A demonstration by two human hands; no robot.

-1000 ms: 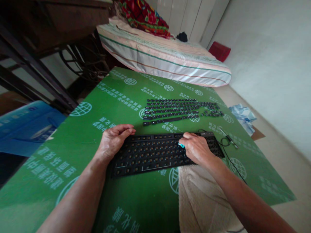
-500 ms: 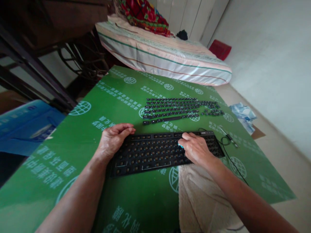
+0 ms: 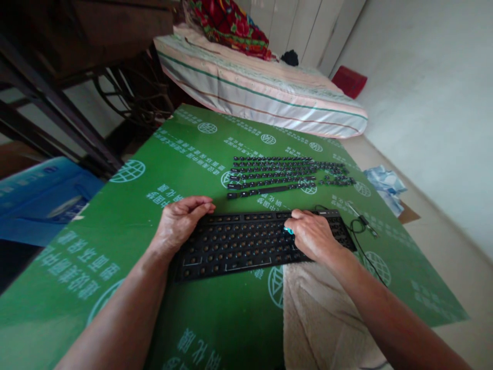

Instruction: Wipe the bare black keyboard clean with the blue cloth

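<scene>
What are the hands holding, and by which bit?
The right hand holds a small turquoise thing over the keyboard; most of it is hidden, so I can't tell which part. Nothing shows in the left hand.

Left forearm (image 3: pixel 123 303): bare, angled up and inward
Left hand (image 3: pixel 181 222): fingers (image 3: pixel 196 200) loosely curled, thumb (image 3: pixel 202 210) alongside
Right forearm (image 3: pixel 379 303): bare, angled up and inward
Right hand (image 3: pixel 311 234): knuckles up, fingers bent in a pinch

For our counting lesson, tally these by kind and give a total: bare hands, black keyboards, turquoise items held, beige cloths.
Bare hands: 2 (left hand, right hand)
Black keyboard: 1
Turquoise item: 1
Beige cloth: 1
Total: 5
</scene>
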